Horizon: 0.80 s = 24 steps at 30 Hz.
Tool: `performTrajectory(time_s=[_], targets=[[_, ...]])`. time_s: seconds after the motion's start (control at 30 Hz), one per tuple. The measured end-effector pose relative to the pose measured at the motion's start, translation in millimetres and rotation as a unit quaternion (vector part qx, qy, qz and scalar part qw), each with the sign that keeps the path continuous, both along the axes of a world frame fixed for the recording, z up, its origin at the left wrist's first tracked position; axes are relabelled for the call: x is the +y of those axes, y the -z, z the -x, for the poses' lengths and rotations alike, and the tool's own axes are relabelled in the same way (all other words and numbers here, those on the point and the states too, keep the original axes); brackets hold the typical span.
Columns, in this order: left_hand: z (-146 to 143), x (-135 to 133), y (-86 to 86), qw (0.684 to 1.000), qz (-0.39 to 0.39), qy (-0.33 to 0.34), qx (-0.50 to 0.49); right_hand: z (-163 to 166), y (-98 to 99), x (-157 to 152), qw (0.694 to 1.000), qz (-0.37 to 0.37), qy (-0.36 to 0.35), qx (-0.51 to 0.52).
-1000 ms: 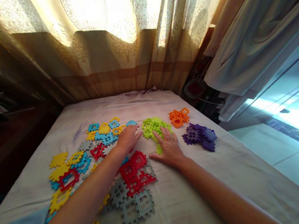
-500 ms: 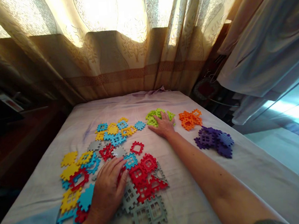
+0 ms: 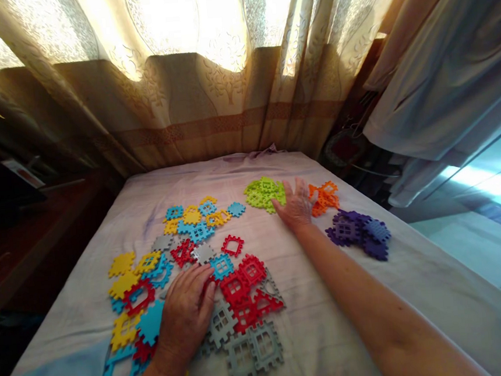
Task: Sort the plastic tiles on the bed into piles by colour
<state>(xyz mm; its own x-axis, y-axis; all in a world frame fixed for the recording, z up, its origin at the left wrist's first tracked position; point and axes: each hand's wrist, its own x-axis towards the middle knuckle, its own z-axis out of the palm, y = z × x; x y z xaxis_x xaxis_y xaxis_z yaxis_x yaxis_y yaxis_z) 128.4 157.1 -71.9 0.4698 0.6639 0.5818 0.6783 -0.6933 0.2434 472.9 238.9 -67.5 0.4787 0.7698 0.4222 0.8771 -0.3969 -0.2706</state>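
My right hand [image 3: 296,205] is over the sheet between the lime-green pile of interlocking plastic tiles [image 3: 262,194] and the orange tiles [image 3: 329,193]. Its fingers are spread with nothing in them, the thumb side near the green pile's right edge. My left hand [image 3: 186,310] rests low over the mixed tiles, fingers loosely bent and thumb apart. Its fingertips are beside a light blue window tile [image 3: 221,266], and a bit of red tile shows between thumb and fingers. Red tiles [image 3: 235,287] and grey window tiles [image 3: 266,344] lie right of it.
Purple tiles [image 3: 360,234] are heaped near the sheet's right side. Yellow tiles [image 3: 123,286] and blue ones lie at the left, with another blue and yellow group [image 3: 191,215] further back. A patterned curtain [image 3: 207,98] hangs behind; pale cloth [image 3: 446,77] hangs at right.
My right hand has moved right off the green tiles toward the orange ones, its fingers spreading. The green pile looks more gathered. My left hand stays about where it was.
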Motion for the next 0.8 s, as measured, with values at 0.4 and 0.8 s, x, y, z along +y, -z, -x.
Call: performTrajectory(time_s=[0.4, 0.8], targets=[[0.8, -0.4, 4.9, 1.0, 0.001, -0.005, 0.0, -59.0, 9.6, 14.0, 0.975, 0.056, 0.175, 0.121], [-1.0, -5.6, 2.6, 0.999, 0.032, -0.016, 0.034, -83.1, 9.7, 47.5, 0.993, 0.037, 0.099, 0.062]])
